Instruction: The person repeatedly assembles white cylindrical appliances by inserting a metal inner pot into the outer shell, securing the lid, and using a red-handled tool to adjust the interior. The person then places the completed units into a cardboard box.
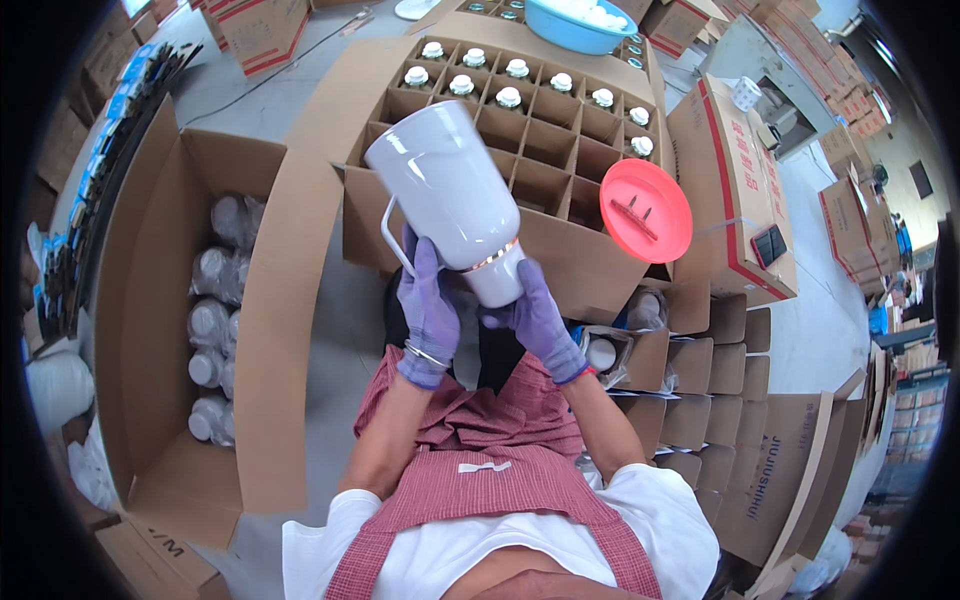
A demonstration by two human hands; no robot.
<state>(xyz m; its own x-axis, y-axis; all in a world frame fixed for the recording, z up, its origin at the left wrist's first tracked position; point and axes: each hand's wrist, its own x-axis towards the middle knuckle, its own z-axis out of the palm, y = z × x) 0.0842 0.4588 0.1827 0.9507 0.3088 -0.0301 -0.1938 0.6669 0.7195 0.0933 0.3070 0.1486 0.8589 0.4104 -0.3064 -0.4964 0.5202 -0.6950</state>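
Observation:
A glossy pale white tumbler mug [450, 185] with a side handle and a copper-coloured band near its narrow base is held tilted, its wide end up and to the left. My left hand [430, 305], in a purple glove, grips its lower body beside the handle. In the same kind of glove, my right hand [540, 318] is closed around the narrow base. Beyond the mug stands a divided carton [450, 215] whose back and right cells hold several white-topped bottles [509, 97]. A round coral-red dish [645, 175] with small brown pieces sits on its right corner.
At the left, a tall open carton [270, 390] contains several plastic-wrapped tumblers [208, 322]. Cardboard dividers [690, 370] stand close on my right, near a wrapped item [602, 353]. A blue basin [570, 38] rests at the back; a closed carton [735, 190] carries a phone [769, 246].

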